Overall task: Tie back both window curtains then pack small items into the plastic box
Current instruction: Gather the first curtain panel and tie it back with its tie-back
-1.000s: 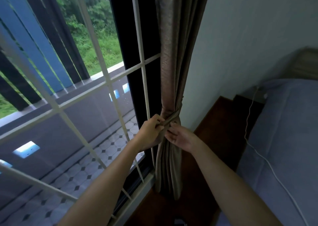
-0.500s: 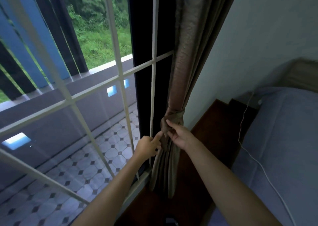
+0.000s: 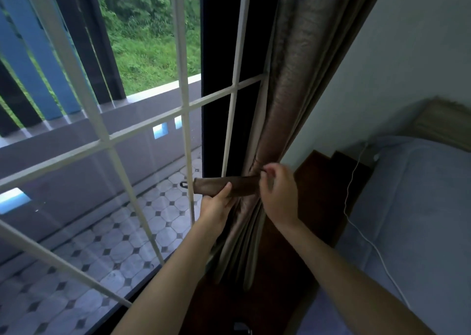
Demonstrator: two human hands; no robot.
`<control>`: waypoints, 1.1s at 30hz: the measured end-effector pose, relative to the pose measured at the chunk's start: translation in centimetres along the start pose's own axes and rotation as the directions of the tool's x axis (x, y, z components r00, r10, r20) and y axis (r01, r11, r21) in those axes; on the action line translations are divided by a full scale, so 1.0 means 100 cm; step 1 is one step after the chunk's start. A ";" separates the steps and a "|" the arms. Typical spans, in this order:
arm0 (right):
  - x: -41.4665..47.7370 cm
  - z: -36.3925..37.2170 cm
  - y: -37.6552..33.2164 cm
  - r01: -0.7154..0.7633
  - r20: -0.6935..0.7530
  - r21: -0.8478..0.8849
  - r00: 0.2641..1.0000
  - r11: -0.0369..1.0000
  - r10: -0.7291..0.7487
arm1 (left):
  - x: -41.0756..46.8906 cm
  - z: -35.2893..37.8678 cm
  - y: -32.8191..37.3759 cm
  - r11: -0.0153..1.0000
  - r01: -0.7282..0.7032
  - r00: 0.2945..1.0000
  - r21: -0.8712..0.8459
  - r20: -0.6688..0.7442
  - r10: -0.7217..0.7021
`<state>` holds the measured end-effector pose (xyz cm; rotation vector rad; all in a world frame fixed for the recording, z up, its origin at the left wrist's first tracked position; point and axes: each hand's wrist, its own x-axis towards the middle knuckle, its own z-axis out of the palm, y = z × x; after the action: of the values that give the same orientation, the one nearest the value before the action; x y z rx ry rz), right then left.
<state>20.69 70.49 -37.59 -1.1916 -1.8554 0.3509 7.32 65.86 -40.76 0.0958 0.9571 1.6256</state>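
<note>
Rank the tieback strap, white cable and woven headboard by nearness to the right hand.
1. tieback strap: at the right hand, stretching left.
2. white cable: to its right, along the bed.
3. woven headboard: far upper right corner.

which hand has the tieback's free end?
The left hand: it grips the tieback pulled towards the window; the right hand pinches its other end at the gathered curtain.

Dim room, daylight through the window [image 3: 142, 54]; wide-angle edges bend.
</note>
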 end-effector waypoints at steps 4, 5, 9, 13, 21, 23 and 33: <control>0.041 0.010 -0.007 0.655 0.436 -0.295 0.740 0.695 -0.513 | 0.003 0.002 -0.001 0.996 -0.077 0.997 0.045 -0.019 0.078; 0.054 0.013 -0.006 0.733 0.564 -0.369 0.665 0.571 -0.489 | 0.002 0.004 -0.001 0.992 -0.106 0.994 0.070 -0.004 0.106; 0.090 0.012 0.016 0.801 0.761 -0.534 0.595 0.269 -0.261 | 0.000 0.016 0.002 0.966 -0.198 0.979 0.169 0.081 0.186; 0.105 0.000 0.040 0.812 0.797 -0.574 0.583 0.103 -0.157 | 0.013 0.029 0.005 0.951 -0.172 0.985 0.259 0.077 0.157; 0.130 -0.063 0.107 0.835 0.793 -0.550 0.531 0.024 -0.297 | 0.046 0.090 -0.022 0.975 0.021 0.996 0.222 0.080 -0.040; 0.137 -0.068 0.119 0.858 0.782 -0.506 0.500 0.089 -0.372 | 0.065 0.106 -0.029 0.960 0.059 0.996 0.272 0.049 -0.076; 0.143 -0.083 0.149 0.859 0.749 -0.490 0.501 0.146 -0.433 | 0.138 0.155 -0.053 0.566 -0.117 0.989 0.816 0.042 0.144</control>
<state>33.91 88.20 -34.81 -0.6053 -2.9169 -1.0874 15.55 85.63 -39.63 0.8090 1.7100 1.1710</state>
